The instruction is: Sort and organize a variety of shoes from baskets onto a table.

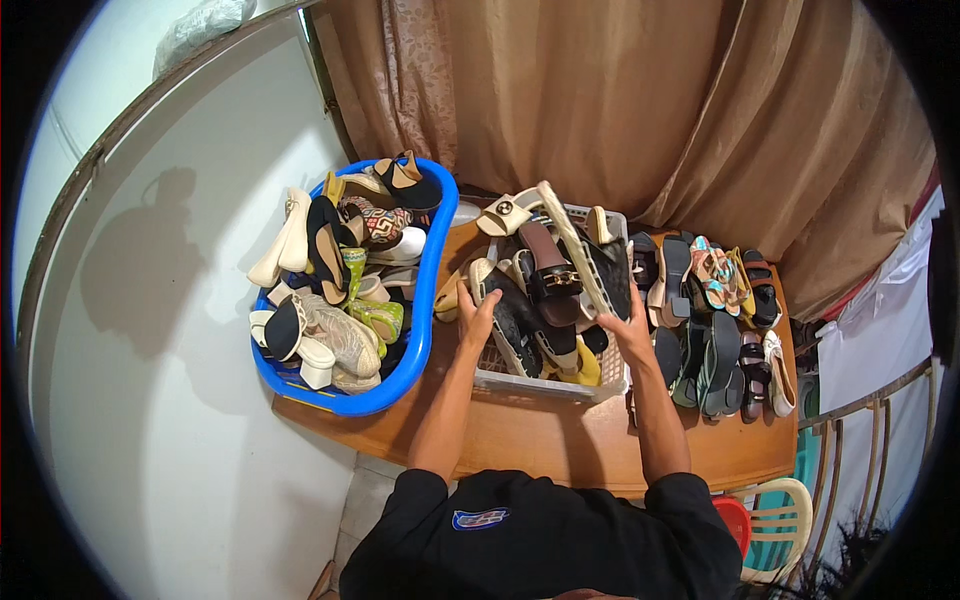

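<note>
My left hand (475, 318) is closed on a black shoe (512, 322) with a cream sole, tilted at the left side of a white plastic crate (540, 388). With my right hand (630, 335) I grip another black shoe (612, 272) with a pale, thick sole edge, standing steeply on end over the crate's right side. Between them lie a dark brown slide sandal (550, 262) with a buckle and, farther back, a cream slide (503, 214). Something yellow (586, 366) shows low in the crate. The held shoes partly hide the crate's contents.
A blue tub (425, 330) heaped with mixed shoes stands at the left on the wooden table (390, 430). Rows of sandals and shoes (718, 365) line the right end. A brown curtain (560, 100) hangs behind; a white wall (230, 330) bounds the left. A chair (790, 500) stands lower right.
</note>
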